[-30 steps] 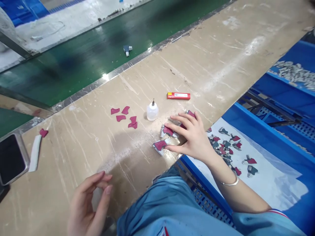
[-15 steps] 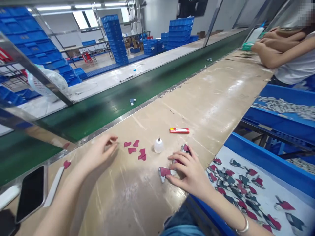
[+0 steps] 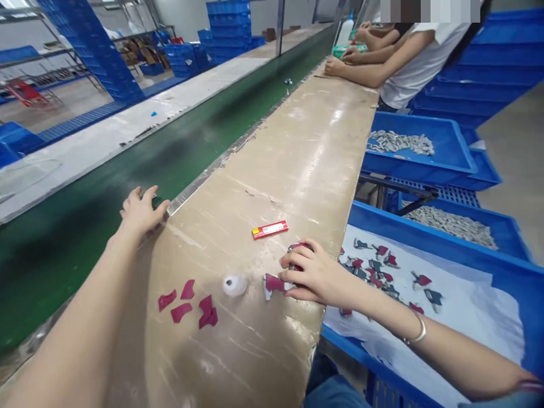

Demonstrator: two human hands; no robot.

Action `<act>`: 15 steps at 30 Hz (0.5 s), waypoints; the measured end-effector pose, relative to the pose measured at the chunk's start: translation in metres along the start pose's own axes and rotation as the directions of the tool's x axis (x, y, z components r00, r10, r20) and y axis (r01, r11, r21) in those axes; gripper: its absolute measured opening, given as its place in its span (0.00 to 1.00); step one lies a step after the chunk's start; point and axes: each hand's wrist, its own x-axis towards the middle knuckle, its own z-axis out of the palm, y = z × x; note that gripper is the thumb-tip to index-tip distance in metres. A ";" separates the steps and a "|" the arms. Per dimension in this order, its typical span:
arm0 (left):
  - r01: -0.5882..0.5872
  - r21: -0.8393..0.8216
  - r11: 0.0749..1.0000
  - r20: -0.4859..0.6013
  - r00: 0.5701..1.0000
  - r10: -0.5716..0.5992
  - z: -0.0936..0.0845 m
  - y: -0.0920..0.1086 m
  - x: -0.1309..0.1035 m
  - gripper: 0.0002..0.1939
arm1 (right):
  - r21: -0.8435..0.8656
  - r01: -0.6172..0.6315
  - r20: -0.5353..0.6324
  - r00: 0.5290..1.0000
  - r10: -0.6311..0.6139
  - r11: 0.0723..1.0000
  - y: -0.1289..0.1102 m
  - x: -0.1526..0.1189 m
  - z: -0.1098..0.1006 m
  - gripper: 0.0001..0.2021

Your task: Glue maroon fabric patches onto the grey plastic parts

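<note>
My left hand (image 3: 142, 211) reaches over the near edge of the green conveyor belt (image 3: 204, 136), fingers spread. A small dark part (image 3: 158, 202) shows between its thumb and fingers; whether they touch it I cannot tell. On the tabletop my right hand (image 3: 312, 272) curls its fingers over several small red-and-grey parts. One part (image 3: 274, 283) sticks out at the fingertips, and another (image 3: 297, 247) shows above the knuckles; the rest are covered. Left of them stands a small white dropper bottle (image 3: 235, 285) with a dark tip. Several loose dark-red pieces (image 3: 181, 311) lie beyond it.
A red box with a white label (image 3: 270, 229) lies on the table (image 3: 293, 153). To the right, a blue tray (image 3: 501, 266) holds paper and red and grey parts. Another blue tray (image 3: 450, 136) holds grey pieces. People lean at the table's far end.
My left hand has moved away from the red pieces, out to the belt's edge, and its fingers have spread. My right hand stays over the parts. The view has swung right.
</note>
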 end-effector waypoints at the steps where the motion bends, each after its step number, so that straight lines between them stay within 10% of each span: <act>1: 0.016 0.001 1.000 0.020 1.000 -0.016 0.001 0.001 0.000 0.33 | -0.019 0.032 0.024 0.999 -0.031 0.999 0.003 0.002 -0.001 0.14; 11: 0.330 0.076 0.941 0.093 0.937 -0.336 -0.035 0.000 -0.021 0.16 | 0.068 0.088 -0.227 0.971 -0.070 0.994 0.006 -0.006 0.006 0.10; 15: 0.409 0.078 0.909 0.057 0.909 -0.414 -0.041 -0.006 -0.025 0.13 | 0.034 0.066 -0.161 0.985 -0.060 0.997 0.006 -0.005 0.008 0.09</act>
